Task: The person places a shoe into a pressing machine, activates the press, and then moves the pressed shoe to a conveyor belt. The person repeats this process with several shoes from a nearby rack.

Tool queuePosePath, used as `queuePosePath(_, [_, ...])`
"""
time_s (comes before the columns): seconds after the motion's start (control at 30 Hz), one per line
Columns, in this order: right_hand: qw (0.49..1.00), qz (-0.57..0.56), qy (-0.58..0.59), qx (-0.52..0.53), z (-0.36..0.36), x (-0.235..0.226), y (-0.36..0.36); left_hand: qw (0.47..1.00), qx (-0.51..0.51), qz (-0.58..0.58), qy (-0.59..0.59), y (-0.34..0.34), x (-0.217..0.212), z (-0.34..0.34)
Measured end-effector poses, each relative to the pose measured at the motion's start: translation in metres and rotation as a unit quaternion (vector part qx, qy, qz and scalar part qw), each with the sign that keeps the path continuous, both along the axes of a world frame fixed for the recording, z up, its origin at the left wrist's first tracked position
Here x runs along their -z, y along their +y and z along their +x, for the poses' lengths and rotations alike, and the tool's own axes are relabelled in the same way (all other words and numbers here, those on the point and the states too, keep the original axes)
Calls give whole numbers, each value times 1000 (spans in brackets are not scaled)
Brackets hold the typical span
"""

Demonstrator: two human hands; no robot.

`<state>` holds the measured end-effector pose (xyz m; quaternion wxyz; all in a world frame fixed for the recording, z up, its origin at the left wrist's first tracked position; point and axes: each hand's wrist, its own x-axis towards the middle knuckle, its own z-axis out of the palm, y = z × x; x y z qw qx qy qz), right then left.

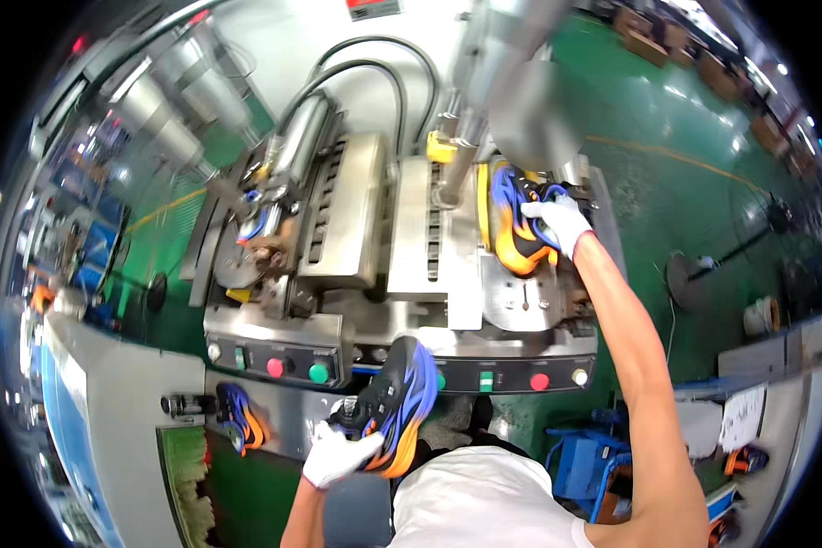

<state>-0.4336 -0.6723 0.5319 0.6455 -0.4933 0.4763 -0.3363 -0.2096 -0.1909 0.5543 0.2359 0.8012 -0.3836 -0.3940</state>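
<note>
Head view: one shoe [515,239], grasped by the right hand [563,222], already sits on the machine [345,210] at two o'clock; the second shoe [402,400], clasped by the left hand [338,455] at six o'clock, is off it.

Some fingers of the left white-gloved hand [336,454] are hidden behind the black, blue and orange sports shoe [409,397] in its grip; below, the bare left forearm [303,521] is cut by the lower edge. The right white-gloved hand [563,222] covers part of another black, blue and orange shoe [517,248], and how its fingers close cannot be told. Just above this grip, a grey rounded part [541,119] is blurred; well to its right and lower, marks on a white paper sheet [744,416] are too small to read
</note>
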Motion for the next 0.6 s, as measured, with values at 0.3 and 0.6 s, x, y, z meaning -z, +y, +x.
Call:
queuePosePath(0.3, [989, -100, 98, -56, -4, 145, -94, 912, -370, 113, -134, 154, 143, -3])
queuePosePath(0.6, [887, -252, 376, -86, 11, 68, -34, 880, -467, -8, -84, 132, 259, -12])
